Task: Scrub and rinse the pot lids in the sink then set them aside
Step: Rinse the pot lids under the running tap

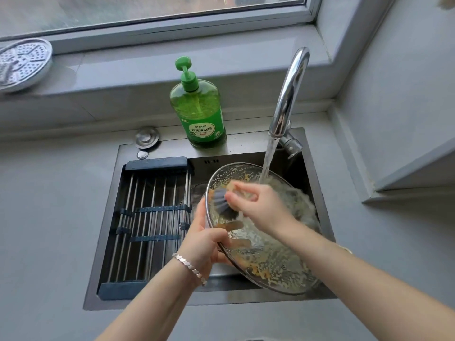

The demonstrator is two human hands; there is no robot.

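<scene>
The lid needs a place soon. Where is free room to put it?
Free: the drying rack over the sink's left half, the counter left of it. Crowded: back ledge with soap bottle and faucet; the sink's right half, where left hand grips the lid, right hand the brush.

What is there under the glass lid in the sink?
Fingers of the left hand show through the glass lid, holding it from below. Foam and running water hide the floor of the sink beneath it.
</scene>
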